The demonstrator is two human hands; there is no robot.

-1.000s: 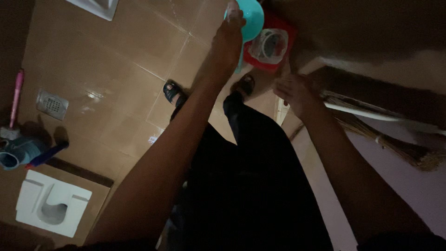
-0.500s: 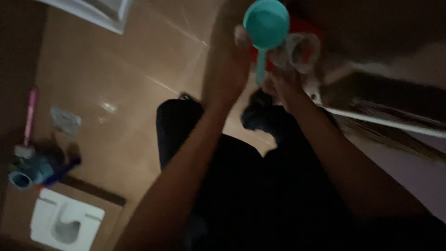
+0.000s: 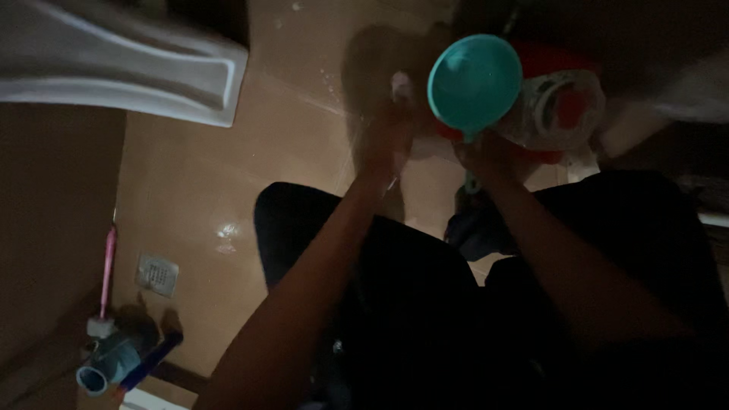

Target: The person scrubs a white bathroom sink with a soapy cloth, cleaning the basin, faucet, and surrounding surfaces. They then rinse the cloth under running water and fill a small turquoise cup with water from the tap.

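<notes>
Right hand (image 3: 486, 156): fingers closed around the handle of a teal dipper (image 3: 472, 82), bowl raised and tipped toward the camera, its open mouth facing up-left. Compared with a second ago the dipper is higher in view and closer to the lens, now lying in front of the red bucket (image 3: 548, 61) rather than at its rim. Judgement: the scoop has been lifted clear of the bucket.

Left hand (image 3: 389, 140): raised just beside the dipper bowl, fingers extended upward; something pale shows at the fingertips, too blurred to identify. Cannot tell whether this grip holds anything. A second ago it was up at the bucket's near rim; now it is below and left of the bowl, nearly meeting the right hand.

Clear plastic jar (image 3: 558, 106) lies against the red bucket, just right of the dipper.

Around: tan tiled floor (image 3: 228, 175), wet glints on it. White ceramic fixture (image 3: 114, 68) at upper left. Floor drain grate (image 3: 157, 275) lower left; near it a pink-handled brush (image 3: 108, 266) and a grey-blue pipe fitting (image 3: 110, 361). Person's dark-clothed legs fill the lower centre. Lighting very poor; right edge unreadable.
</notes>
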